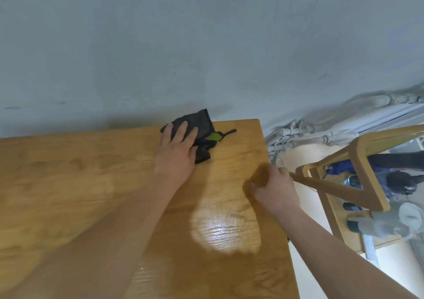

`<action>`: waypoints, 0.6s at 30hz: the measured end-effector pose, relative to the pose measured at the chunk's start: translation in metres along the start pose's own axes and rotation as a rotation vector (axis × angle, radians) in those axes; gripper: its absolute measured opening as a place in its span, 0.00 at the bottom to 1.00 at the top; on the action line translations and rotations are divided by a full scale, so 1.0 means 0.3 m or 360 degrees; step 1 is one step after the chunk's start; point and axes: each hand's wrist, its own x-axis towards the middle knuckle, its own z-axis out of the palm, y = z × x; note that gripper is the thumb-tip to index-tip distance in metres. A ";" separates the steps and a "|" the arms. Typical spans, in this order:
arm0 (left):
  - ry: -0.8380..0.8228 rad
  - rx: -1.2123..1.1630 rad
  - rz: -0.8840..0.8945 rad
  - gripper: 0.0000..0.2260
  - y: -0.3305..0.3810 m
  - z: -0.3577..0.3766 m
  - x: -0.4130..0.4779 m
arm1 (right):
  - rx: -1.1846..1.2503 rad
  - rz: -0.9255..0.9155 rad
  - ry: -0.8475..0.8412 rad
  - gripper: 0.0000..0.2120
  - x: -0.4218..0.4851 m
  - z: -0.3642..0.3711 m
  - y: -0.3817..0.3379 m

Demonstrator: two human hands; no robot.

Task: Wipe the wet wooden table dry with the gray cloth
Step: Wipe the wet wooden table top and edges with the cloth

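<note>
A single wide-angle camera sits on the person's head and looks forward and down over the table (68,184), whose top fills the frame from 6 to 9 o'clock. It faces the wall (206,46) at 12 o'clock. The view is close: both forearms enter from the bottom, with the left hand (176,152) just above centre and the right hand (273,188) at the table's right edge. Beyond that edge, from 2 to 4 o'clock, lie floor (305,156) and a chair (367,161), curved by the lens.
</note>
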 end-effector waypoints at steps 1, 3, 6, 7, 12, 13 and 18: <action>0.0040 0.0024 -0.0071 0.24 -0.057 0.005 -0.045 | -0.0121 0.0025 0.0004 0.34 0.002 0.007 -0.016; 0.0065 -0.0033 -0.0259 0.24 -0.113 0.010 -0.125 | -0.0230 0.0068 0.0053 0.31 -0.007 0.022 -0.034; 0.0111 -0.0015 -0.0424 0.25 -0.021 0.056 -0.242 | -0.0080 0.0132 0.0133 0.26 -0.026 0.028 -0.037; 0.0073 0.0065 -0.0294 0.26 0.039 0.079 -0.285 | 0.0018 0.0142 0.0140 0.26 -0.030 0.028 -0.032; -0.0216 0.0201 0.1227 0.22 0.070 0.161 -0.373 | 0.0614 0.0094 0.0213 0.26 -0.098 0.036 0.008; -0.0224 0.0269 0.1336 0.22 0.034 0.145 -0.335 | 0.0652 0.0082 0.0235 0.23 -0.123 0.037 0.021; -0.0006 0.0205 0.0170 0.24 0.020 0.088 -0.251 | 0.0745 0.0077 0.0247 0.13 -0.252 0.092 0.097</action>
